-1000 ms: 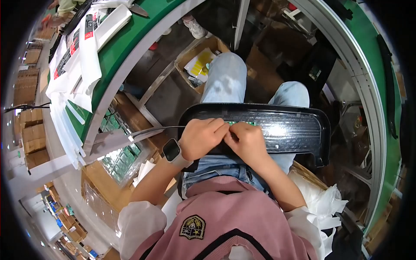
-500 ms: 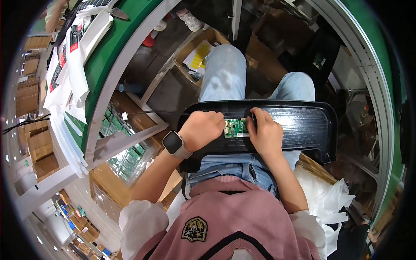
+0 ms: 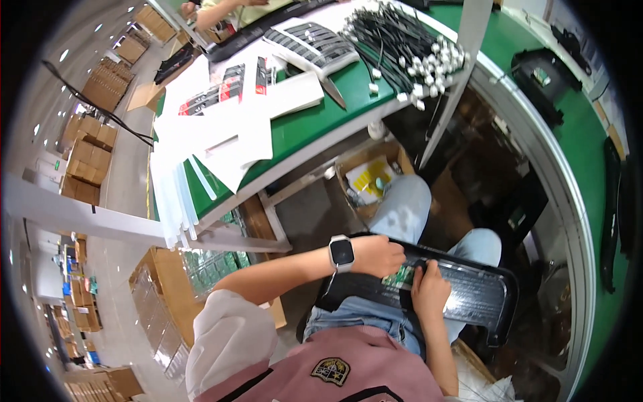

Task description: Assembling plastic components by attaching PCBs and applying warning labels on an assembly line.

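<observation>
Across my lap lies a long black plastic panel (image 3: 477, 295), tilted down to the right. A small green circuit board (image 3: 401, 277) sits on its left part, partly covered by my fingers. My left hand (image 3: 379, 256), with a watch at the wrist, reaches over the board's far left side. Its fingers are curled closed, and what they pinch is hidden. My right hand (image 3: 431, 289) is at the board's right end, thumb and fingers closed against it.
A green workbench (image 3: 295, 127) ahead left carries white sheets (image 3: 295, 94), a knife (image 3: 333, 92) and a bundle of black cables with white connectors (image 3: 429, 67). Another person's arm (image 3: 218, 12) shows beyond. An open carton (image 3: 402, 157) stands below; a frame post (image 3: 462, 74) rises right of it.
The view has swung up and left, bringing much more of the workbench into sight. My left hand has shifted from the board's left end to over its far side.
</observation>
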Motion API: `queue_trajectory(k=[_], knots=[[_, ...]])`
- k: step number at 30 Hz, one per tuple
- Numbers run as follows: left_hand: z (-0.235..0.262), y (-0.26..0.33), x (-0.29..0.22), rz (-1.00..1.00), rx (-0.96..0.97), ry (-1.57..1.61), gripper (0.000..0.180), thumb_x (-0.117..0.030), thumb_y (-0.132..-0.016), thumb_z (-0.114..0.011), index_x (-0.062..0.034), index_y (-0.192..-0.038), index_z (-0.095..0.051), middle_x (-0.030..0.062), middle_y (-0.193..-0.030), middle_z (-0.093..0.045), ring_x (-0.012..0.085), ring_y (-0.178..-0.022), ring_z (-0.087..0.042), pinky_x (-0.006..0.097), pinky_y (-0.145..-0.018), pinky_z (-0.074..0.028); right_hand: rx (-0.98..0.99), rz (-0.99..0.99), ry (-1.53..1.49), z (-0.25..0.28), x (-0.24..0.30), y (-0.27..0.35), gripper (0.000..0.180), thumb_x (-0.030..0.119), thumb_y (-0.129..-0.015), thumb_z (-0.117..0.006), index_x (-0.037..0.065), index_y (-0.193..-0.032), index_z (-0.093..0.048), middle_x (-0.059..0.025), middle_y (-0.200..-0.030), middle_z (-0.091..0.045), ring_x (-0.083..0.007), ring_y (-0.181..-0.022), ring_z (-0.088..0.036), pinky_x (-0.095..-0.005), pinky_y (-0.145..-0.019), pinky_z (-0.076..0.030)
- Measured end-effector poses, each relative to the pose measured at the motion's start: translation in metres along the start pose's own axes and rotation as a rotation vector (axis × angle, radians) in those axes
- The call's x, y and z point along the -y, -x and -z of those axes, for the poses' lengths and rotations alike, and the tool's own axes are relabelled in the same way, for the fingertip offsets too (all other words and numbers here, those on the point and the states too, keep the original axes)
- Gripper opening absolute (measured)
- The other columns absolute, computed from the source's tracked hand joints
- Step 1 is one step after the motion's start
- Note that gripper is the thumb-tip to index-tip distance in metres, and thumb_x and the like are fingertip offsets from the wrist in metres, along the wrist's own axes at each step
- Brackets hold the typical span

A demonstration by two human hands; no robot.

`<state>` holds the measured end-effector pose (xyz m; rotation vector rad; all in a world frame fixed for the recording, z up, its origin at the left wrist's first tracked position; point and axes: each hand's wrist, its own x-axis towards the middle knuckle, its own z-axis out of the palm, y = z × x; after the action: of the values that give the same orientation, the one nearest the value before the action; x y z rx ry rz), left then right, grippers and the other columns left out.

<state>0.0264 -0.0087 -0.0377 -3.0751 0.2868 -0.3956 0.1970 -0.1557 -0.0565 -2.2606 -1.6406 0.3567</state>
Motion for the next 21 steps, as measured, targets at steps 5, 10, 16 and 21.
queue_trajectory(k=[5,10,16,21], knots=[[0.164,-0.01,0.049,0.547,-0.544,-0.29,0.03,-0.023,-0.08,-0.072,-0.0055,-0.104,-0.066,0.0093,-0.087,-0.065,0.0275,-0.077,-0.063,0.039,-0.07,-0.05,0.02,0.051,-0.142,0.012,-0.02,-0.005,0.023,0.022,-0.089,-0.064,0.008,-0.106,-0.057,-0.0182,-0.077,-0.067,-0.0393,-0.067,-0.066,-0.0495,-0.061,-0.05],[0.229,0.108,0.176,1.71,-0.503,-0.533,0.058,-0.042,-0.091,-0.059,0.0045,-0.124,-0.045,0.0292,-0.108,-0.062,0.0446,-0.099,-0.064,0.05,-0.085,-0.052,0.126,0.072,-0.211,0.03,-0.017,-0.01,0.028,0.018,-0.085,-0.067,0.01,-0.11,-0.059,-0.0169,-0.075,-0.068,-0.0385,-0.068,-0.066,-0.048,-0.062,-0.05],[0.2,0.178,0.22,1.577,-0.882,-0.062,0.057,-0.021,-0.068,-0.085,0.0049,-0.111,-0.058,0.0188,-0.089,-0.068,0.0277,-0.083,-0.067,0.036,-0.078,-0.053,0.064,0.196,-0.275,0.042,0.001,-0.025,0.026,0.014,-0.084,-0.068,0.009,-0.108,-0.061,-0.0155,-0.077,-0.067,-0.0345,-0.069,-0.066,-0.0453,-0.062,-0.051],[0.242,0.107,0.17,1.143,-0.923,-0.241,0.034,-0.012,-0.079,-0.076,-0.0018,-0.109,-0.064,0.0137,-0.096,-0.07,0.0261,-0.086,-0.068,0.035,-0.078,-0.053,-0.147,0.401,-0.612,0.098,0.059,-0.077,0.014,0.006,-0.082,-0.068,0.002,-0.095,-0.067,-0.0123,-0.069,-0.06,-0.025,-0.057,-0.06,-0.034,-0.054,-0.047]])
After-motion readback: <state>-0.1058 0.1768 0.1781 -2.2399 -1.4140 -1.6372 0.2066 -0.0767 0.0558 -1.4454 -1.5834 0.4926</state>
